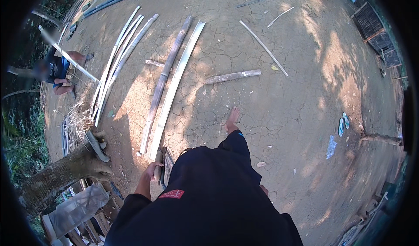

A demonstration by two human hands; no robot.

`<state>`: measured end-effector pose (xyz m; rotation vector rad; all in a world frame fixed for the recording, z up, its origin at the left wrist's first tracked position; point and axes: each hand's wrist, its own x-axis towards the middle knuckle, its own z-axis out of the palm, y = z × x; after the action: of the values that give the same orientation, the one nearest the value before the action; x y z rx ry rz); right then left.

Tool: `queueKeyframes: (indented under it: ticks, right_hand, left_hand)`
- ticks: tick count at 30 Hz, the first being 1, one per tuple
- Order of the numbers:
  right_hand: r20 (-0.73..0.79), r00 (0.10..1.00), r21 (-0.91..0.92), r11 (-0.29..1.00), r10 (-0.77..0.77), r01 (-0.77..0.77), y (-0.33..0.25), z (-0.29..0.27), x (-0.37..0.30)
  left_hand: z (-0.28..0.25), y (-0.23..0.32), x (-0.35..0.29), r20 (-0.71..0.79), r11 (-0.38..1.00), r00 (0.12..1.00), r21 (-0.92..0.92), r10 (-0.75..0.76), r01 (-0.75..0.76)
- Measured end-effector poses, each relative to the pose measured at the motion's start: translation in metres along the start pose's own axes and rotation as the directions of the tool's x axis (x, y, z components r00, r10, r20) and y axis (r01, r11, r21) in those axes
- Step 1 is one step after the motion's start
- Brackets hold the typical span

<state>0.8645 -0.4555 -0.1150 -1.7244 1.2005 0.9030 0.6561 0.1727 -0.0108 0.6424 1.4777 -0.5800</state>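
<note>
My left hand is wrapped round a short brown wooden handle beside my body. A dark narrow piece shows beside that handle; what the handle belongs to is hidden by my black clothing. My right hand hangs ahead of me over the cracked ground, fingers stretched out and holding nothing. In front of my left hand lie two long bamboo pieces: a brown bamboo pole and a pale split bamboo length with its hollow face up. The near end of the pale one reaches close to the handle.
Several split bamboo strips lie further left, near a crouching person with a bamboo strip. A short log and a thin stick rest ahead. Tree trunk at left; flip-flops at right.
</note>
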Motion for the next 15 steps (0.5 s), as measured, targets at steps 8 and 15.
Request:
queueKeyframes:
  ticks: [8, 15]
  right_hand:
    - [-0.048, 0.727, 0.009, 0.728, -0.685, 0.686, -0.692, 0.040, -0.049]
    - [0.057, 0.566, 0.066, 0.569, -0.823, 0.820, -0.996, 0.157, -0.089]
  left_hand:
    - [0.158, 0.240, -0.043, 0.077, 0.987, 0.987, -0.084, 0.143, -0.137]
    - [0.243, 0.439, 0.045, 0.205, 0.966, 0.979, -0.256, 0.021, 0.033]
